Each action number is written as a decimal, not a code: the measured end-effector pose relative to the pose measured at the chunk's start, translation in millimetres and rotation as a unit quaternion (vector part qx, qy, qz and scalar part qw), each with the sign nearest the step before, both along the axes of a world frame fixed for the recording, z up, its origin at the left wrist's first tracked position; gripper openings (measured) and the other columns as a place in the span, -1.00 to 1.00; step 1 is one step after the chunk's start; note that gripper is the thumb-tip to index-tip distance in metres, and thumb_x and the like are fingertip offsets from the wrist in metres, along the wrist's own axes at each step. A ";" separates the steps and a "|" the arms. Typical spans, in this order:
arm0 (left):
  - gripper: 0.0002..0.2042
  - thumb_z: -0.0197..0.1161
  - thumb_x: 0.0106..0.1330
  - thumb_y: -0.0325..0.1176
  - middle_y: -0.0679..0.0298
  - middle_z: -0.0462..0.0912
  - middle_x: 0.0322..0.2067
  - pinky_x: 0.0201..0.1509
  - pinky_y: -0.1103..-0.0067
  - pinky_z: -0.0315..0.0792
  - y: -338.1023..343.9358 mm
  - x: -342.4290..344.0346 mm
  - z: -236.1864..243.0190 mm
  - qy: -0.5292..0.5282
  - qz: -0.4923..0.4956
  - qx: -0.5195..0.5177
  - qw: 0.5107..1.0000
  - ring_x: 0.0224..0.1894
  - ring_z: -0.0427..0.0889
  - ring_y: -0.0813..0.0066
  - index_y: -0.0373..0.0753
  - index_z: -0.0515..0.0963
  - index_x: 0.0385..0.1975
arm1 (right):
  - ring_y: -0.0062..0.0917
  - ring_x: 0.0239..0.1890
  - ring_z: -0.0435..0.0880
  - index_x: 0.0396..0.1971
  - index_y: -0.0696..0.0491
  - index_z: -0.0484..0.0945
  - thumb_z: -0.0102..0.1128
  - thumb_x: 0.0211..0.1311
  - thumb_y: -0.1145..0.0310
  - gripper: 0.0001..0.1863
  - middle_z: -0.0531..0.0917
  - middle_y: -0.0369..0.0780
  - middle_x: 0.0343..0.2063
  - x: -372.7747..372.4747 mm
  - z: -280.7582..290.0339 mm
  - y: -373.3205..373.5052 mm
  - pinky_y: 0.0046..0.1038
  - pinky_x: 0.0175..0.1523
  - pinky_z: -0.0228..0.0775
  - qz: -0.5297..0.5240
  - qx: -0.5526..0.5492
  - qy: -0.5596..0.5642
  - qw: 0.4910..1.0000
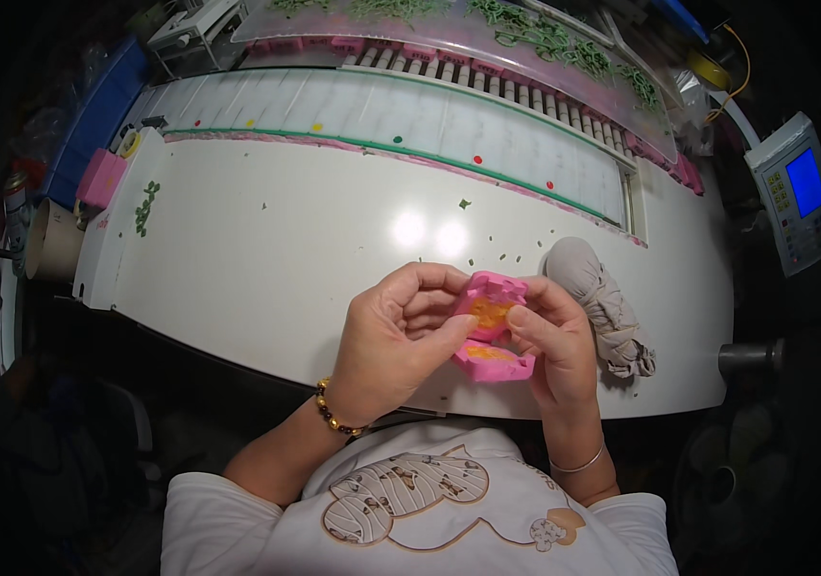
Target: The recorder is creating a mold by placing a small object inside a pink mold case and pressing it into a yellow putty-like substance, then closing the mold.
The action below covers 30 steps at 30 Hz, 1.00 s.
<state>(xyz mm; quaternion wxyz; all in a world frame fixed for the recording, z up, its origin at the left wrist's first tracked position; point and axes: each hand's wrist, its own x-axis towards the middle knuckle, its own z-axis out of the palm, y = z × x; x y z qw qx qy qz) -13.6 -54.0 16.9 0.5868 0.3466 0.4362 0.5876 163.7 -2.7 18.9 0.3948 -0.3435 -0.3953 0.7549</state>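
So, both hands are busy with one pink two-part piece [489, 335], holding it up over the near edge of the white table [266, 250], a bit right of its middle. Left hand [401, 331] pinches one side, thumb at the orange stuff [492, 313] inside; right hand [559, 331] grips the other side, its thumb also at the orange. It's spread apart, with orange showing in both parts. A grey cloth bundle [602, 302] lies just beside the right hand, toward the table's right edge. Tiny green bits [146, 209] sit by the left edge, and a white belt [381, 108] runs along the far edge.
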 end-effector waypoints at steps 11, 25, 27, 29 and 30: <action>-0.69 0.23 0.22 -0.64 0.07 0.62 -0.15 -0.01 0.62 0.57 0.5 0.2 -2.8 0.051 0.029 -0.001 0.998 -0.13 0.65 0.51 -0.46 0.41 -0.04 | -0.62 -0.13 0.60 -0.02 0.22 0.40 0.22 0.13 0.67 -0.61 0.59 -0.18 -0.16 -9.7 2.0 -1.2 -0.60 -0.01 0.50 0.041 0.061 -0.042 0.996; -0.67 0.20 0.25 -0.64 0.01 0.62 -0.13 -0.03 0.63 0.58 0.2 -0.7 -2.7 -0.012 0.010 -0.007 1.000 -0.13 0.65 0.49 -0.49 0.38 0.01 | -0.66 -0.18 0.61 -0.09 0.22 0.42 0.24 0.14 0.64 -0.68 0.59 -0.20 -0.22 -7.4 0.5 1.2 -0.64 -0.09 0.53 0.038 0.080 -0.069 0.994; -0.67 0.19 0.25 -0.64 0.02 0.62 -0.12 -0.03 0.63 0.58 0.8 -1.9 -0.8 -0.018 -0.003 -0.009 1.000 -0.12 0.65 0.49 -0.49 0.39 0.01 | -0.66 -0.18 0.61 -0.11 0.22 0.43 0.25 0.14 0.65 -0.69 0.59 -0.20 -0.23 -7.5 2.0 2.7 -0.64 -0.09 0.54 0.038 0.079 -0.060 0.994; -0.67 0.19 0.26 -0.63 0.01 0.62 -0.12 -0.02 0.63 0.58 1.3 -2.3 -2.8 -0.018 -0.012 -0.005 1.000 -0.12 0.65 0.49 -0.49 0.39 0.01 | -0.66 -0.20 0.61 -0.15 0.22 0.46 0.26 0.13 0.64 -0.72 0.60 -0.22 -0.25 -8.1 3.3 3.3 -0.63 -0.07 0.54 0.025 0.076 -0.060 0.995; -0.68 0.19 0.26 -0.63 0.01 0.61 -0.11 -0.01 0.62 0.57 1.4 -2.1 -3.4 -0.017 -0.020 -0.003 1.000 -0.11 0.65 0.48 -0.49 0.39 0.02 | -0.66 -0.20 0.61 -0.15 0.22 0.46 0.26 0.13 0.64 -0.72 0.60 -0.22 -0.25 -8.2 3.3 3.3 -0.63 -0.07 0.54 0.025 0.077 -0.060 0.995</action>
